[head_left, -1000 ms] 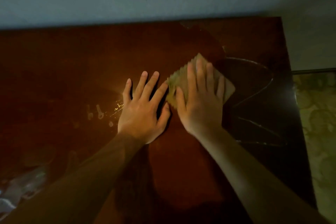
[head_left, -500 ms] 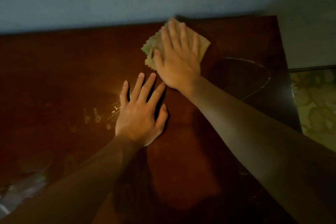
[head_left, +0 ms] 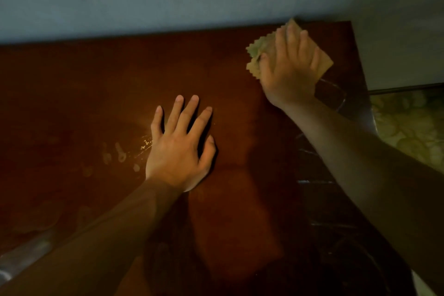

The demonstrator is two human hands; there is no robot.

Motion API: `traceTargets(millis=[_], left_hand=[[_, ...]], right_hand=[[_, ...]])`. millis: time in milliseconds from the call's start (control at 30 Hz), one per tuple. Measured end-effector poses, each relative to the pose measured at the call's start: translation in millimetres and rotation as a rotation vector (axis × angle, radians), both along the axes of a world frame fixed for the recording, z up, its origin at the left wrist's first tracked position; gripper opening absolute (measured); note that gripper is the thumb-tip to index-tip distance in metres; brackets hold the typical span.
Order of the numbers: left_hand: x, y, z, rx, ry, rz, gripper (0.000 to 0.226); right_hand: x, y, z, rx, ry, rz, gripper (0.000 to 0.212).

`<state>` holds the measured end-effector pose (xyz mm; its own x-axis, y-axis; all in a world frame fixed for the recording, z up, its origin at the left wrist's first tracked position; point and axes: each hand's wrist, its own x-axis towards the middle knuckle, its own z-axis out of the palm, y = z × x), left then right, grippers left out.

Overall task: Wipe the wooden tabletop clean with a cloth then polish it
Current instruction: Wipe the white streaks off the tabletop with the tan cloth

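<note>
We are mid-wipe at the far right corner, with polishing yet to come.

Our right hand (head_left: 289,72) presses the yellowish zigzag-edged cloth (head_left: 256,49) flat with straight fingers; our left hand (head_left: 179,149) rests spread on the dark reddish-brown wooden tabletop (head_left: 96,94), where pale smears (head_left: 120,152) beside it remain unwiped.

Cloth (head_left: 258,51) under right hand (head_left: 289,72) at tabletop's (head_left: 96,94) far right corner — left hand (head_left: 177,151) flat mid-table, well apart.

Head camera looks steeply down, close over tabletop (head_left: 96,94).
</note>
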<state>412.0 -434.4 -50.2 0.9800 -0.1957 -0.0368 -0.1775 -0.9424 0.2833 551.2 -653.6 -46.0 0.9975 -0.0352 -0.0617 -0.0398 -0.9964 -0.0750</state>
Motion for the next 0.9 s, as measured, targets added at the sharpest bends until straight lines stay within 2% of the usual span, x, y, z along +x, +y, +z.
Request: traceTargets(millis=[67,167,267,333,500,633,767,900], left_hand=[[0,0,0,-0.001,0.002,0.001,0.058],[0,0,-1,0.017,0.012,0.0,0.059],[0,0,-3,0.026,-0.005,-0.002,0.059],[0,1,-4,0.013,-0.018,0.002,0.058],[-1,1,-6,0.013,-0.019,0.002,0.058],[-1,1,-4,0.017,-0.018,0.006,0.058],[-1,1,-4,0.03,-0.029,0.013,0.058],[0,0,-3,0.04,-0.026,0.007,0.057]], right_hand=[[-8,33,0,-0.043,0.011,0.045,0.069],[-26,81,-2,0.027,0.038,0.273,0.068],[-27,77,-1,0.07,0.046,0.401,0.068],[-17,45,-2,0.053,0.036,0.378,0.068],[4,-43,2,0.032,0.009,0.122,0.066],[2,-12,2,-0.011,0.014,-0.011,0.067],[-21,50,-1,0.068,0.032,0.215,0.07],[-18,38,-3,0.074,0.055,0.333,0.07]])
